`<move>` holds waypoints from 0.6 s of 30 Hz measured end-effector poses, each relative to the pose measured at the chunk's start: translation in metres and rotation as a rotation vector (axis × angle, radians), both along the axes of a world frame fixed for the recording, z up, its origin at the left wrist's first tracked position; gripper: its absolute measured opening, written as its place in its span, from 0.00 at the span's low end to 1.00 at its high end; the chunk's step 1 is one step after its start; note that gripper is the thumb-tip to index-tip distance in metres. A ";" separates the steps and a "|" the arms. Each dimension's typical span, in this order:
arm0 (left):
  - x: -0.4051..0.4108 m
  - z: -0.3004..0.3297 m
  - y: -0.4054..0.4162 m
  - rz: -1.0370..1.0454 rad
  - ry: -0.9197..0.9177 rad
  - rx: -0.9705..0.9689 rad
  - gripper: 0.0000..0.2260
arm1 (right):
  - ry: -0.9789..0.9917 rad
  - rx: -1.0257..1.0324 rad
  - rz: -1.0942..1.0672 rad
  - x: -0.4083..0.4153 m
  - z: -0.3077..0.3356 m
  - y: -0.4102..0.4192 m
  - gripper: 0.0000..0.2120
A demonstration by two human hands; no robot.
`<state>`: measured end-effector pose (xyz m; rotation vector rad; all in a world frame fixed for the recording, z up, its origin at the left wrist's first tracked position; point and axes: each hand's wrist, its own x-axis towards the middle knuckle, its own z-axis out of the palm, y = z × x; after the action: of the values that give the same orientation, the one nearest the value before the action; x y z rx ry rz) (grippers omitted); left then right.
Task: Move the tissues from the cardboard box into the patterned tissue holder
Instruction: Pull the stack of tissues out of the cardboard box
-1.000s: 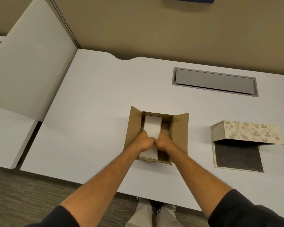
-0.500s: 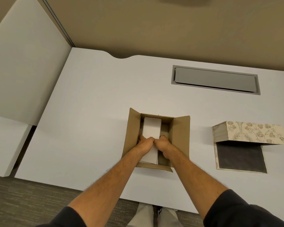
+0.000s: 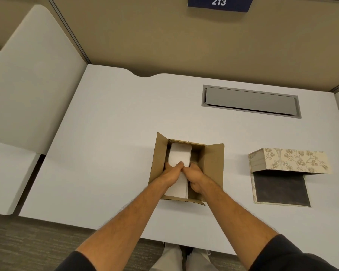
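An open brown cardboard box (image 3: 213, 163) stands on the white desk, flaps spread to both sides. Inside it lies a white stack of tissues (image 3: 179, 156), its far end bowed upward. My left hand (image 3: 171, 172) grips the stack from the left with the thumb on top. My right hand (image 3: 196, 178) grips it from the right, fingers down inside the box. The patterned tissue holder (image 3: 294, 159) sits to the right, its floral cover tipped back and its dark grey base (image 3: 280, 187) lying flat in front.
A grey cable hatch (image 3: 250, 101) is set into the desk (image 3: 106, 133) behind the box. White partition panels (image 3: 27, 85) rise on the left, a tan wall with a "213" sign (image 3: 218, 2) stands behind. The desk's front edge runs just below my forearms.
The far end of the tissue stack has risen and bowed up in the box. My hands stay clamped on its sides. The camera tilted up slightly.
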<state>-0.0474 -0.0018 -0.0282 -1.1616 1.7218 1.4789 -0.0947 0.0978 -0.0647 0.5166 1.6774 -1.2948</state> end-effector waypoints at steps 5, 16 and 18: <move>0.008 0.024 -0.019 0.018 0.025 0.123 0.35 | 0.067 -0.085 -0.039 -0.004 0.034 0.009 0.27; 0.012 0.078 -0.033 -0.127 0.287 0.319 0.25 | 0.234 -0.207 -0.139 -0.012 0.116 0.025 0.24; 0.006 0.085 -0.026 -0.163 0.327 0.307 0.25 | 0.252 -0.232 -0.179 -0.016 0.130 0.036 0.24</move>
<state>-0.0418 -0.0276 0.0566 -0.6327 1.6688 1.8257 -0.1107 0.1337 0.0649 0.3834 1.6823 -1.7204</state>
